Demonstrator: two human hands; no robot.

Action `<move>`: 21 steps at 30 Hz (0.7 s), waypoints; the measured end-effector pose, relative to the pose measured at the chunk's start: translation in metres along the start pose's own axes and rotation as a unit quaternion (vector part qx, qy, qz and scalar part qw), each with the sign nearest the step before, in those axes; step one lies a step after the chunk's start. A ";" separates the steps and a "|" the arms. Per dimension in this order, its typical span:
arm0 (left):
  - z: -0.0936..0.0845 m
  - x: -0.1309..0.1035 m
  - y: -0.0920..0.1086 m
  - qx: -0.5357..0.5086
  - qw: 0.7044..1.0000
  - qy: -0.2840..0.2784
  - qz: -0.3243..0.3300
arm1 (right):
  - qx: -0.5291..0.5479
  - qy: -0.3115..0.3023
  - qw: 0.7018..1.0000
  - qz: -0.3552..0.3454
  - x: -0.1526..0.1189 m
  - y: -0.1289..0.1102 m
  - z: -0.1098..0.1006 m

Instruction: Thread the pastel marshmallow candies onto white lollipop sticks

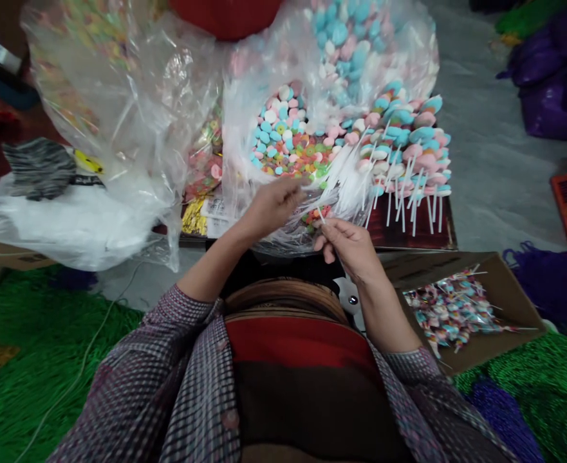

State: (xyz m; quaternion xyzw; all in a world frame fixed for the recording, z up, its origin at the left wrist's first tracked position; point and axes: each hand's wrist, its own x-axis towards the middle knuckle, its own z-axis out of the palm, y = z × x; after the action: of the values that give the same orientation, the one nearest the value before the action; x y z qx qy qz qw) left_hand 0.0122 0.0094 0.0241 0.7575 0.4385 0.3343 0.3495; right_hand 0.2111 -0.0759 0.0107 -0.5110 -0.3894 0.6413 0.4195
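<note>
My right hand (351,247) is closed in a pinch on a thin white stick (321,215), which points up and left at the table's front edge. My left hand (279,200) reaches over the clear plastic bag, its fingers drawn together; whether something small is between them is hidden. Just beyond it lie colourful ring-shaped gummy candies (307,154) and a heap of pink, blue and white candies (280,128). A bundle of loose white sticks (351,177) lies beside them. To the right are stacked candy skewers (408,148), threaded with pastel candies, their sticks pointing toward me.
Large clear bags of candy (133,83) cover the back and left of the table. At left sits a white plastic bag (71,218) with a grey striped cloth (39,167). A cardboard box (510,296) at lower right holds wrapped candy skewers. Green stringy material (46,334) covers the floor.
</note>
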 end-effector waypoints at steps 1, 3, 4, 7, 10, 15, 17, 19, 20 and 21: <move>-0.007 0.012 -0.007 0.054 0.998 0.027 -0.006 | 0.012 0.010 1.000 -0.003 0.003 0.002 0.000; -0.021 0.040 -0.026 0.159 0.986 0.048 -0.030 | 0.032 0.020 0.999 -0.009 0.007 0.004 -0.001; -0.027 0.053 -0.036 0.205 0.976 0.043 -0.054 | 0.041 0.022 0.999 -0.011 0.008 0.005 -0.001; -0.038 0.082 -0.064 0.314 0.940 0.041 -0.122 | 0.059 0.035 0.998 -0.014 0.009 0.006 -0.002; -0.043 0.093 -0.084 0.334 0.932 0.053 -0.127 | 0.066 0.040 0.997 -0.024 0.010 0.008 -0.003; -0.046 0.096 -0.088 0.414 0.904 0.016 -0.109 | 0.065 0.036 0.997 -0.034 0.011 0.011 -0.005; -0.045 0.095 -0.086 0.438 0.892 -0.001 -0.109 | 0.066 0.040 0.996 -0.035 0.011 0.011 -0.006; -0.043 0.094 -0.087 0.427 0.898 0.009 -0.103 | 0.071 0.043 0.996 -0.038 0.010 0.012 -0.006; -0.043 0.092 -0.087 0.410 0.907 0.022 -0.098 | 0.074 0.044 0.996 -0.040 0.010 0.012 -0.006; -0.043 0.091 -0.088 0.387 0.917 0.037 -0.093 | 0.075 0.043 0.995 -0.041 0.009 0.013 -0.006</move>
State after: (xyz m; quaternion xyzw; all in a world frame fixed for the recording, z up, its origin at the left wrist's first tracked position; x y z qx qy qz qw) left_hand -0.0251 0.1337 -0.0077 0.7765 0.6148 0.1317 0.0420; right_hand 0.2142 -0.0710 -0.0052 -0.4885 -0.3424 0.6285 0.4992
